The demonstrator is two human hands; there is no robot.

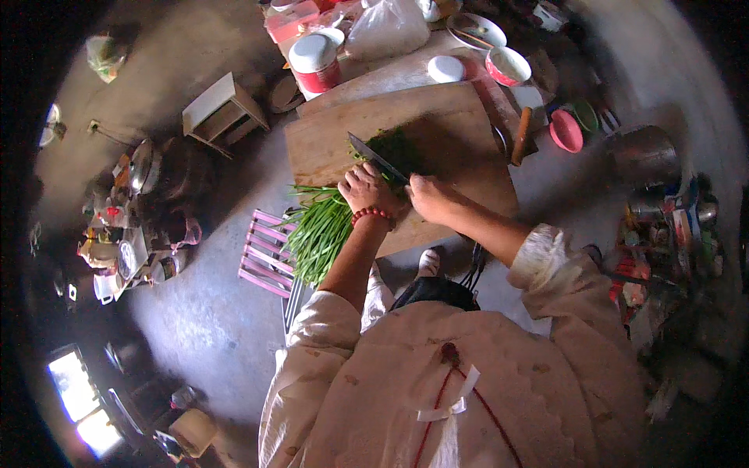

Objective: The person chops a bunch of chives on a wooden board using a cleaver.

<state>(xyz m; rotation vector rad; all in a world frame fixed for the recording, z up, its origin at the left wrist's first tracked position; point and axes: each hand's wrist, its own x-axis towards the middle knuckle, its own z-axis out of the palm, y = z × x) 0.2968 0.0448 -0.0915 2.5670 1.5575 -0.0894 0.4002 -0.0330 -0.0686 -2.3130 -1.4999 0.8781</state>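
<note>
On a large wooden cutting board (327,128), my left hand (367,190) presses down on a thick bunch of long green leaves, like garlic chives (319,237). Their loose ends hang over the board's near left edge. My right hand (430,198) is closed around the handle of a knife (377,157), and the fist hides most of that handle. The dark blade lies just beyond my left fingers, its far end pointing up and to the left. Past the blade, a heap of chopped greens (398,146) sits partly in shadow.
Behind the board stand a red tin with a white lid (316,64), a clear plastic bag (389,29), a white round lid (446,69) and a red-patterned bowl (508,65). A wooden rolling pin (521,136) is at the right. A pink slatted stool (266,253) stands at the left.
</note>
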